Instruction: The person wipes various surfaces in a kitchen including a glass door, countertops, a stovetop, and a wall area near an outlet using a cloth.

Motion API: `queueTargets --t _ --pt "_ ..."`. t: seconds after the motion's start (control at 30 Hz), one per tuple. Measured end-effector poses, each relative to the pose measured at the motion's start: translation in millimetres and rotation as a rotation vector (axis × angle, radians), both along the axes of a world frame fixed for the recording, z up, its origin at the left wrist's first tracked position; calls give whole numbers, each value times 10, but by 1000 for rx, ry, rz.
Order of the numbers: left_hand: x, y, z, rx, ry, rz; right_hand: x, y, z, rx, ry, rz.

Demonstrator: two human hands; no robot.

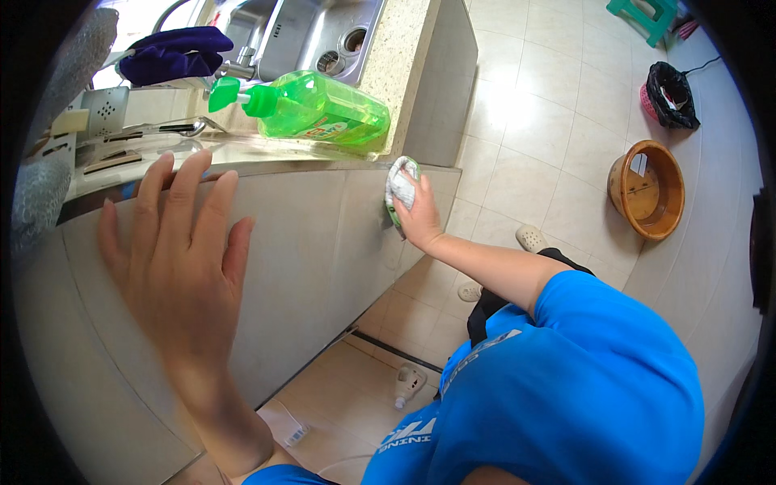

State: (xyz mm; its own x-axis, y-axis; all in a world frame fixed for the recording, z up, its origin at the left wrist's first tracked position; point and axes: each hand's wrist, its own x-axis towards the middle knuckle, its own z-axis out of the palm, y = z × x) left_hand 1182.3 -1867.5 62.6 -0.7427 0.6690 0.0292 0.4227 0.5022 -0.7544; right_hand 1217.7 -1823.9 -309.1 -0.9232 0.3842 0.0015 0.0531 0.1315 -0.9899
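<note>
A folded white cloth with a green edge [401, 185] is in my right hand [418, 212], pressed against the grey tiled side [303, 242] of the counter, just below its edge. My left hand [182, 242] has its fingers spread and holds nothing; it is raised at the left, over the tiled side, its fingertips near the counter's edge. Whether it touches the surface I cannot tell. Between the hands, on the speckled countertop [403, 73], is a green pump bottle of liquid soap [327, 112].
Behind the bottle are a steel sink [303, 36], a faucet [242, 63] and a dark purple cloth [176, 54]. On the floor are a wooden basin [673, 188], a bin with a black bag [670, 94], a green stool [648, 21] and a white bottle [410, 382].
</note>
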Motion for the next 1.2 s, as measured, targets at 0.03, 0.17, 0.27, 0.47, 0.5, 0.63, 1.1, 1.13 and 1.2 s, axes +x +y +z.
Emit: queueTargets --t 0.03,0.17,0.27,0.47,0.5,0.63,1.1,1.13,1.2 --pt "6 23 13 0 3 -7 -28 6 -124 -25 -66 -2" --pt "32 18 11 5 9 0 -263 226 -507 -140 -383 145" --pt "24 9 10 10 14 -14 -308 271 -403 13 -383 125" --pt "-10 -14 -1 -19 -4 38 15 40 821 -285 70 120" --pt "-1 -19 0 -16 -4 38 27 50 1067 -345 262 112" --pt "43 -17 45 -19 -13 39 -121 177 1497 -116 560 258" --pt "22 -35 50 121 -27 -96 -89 226 1243 -59 467 221" --pt "7 -43 22 125 -28 -103 -97 233 1397 -61 494 221" --pt "5 -50 10 125 -20 -116 -163 240 1618 -77 558 216"
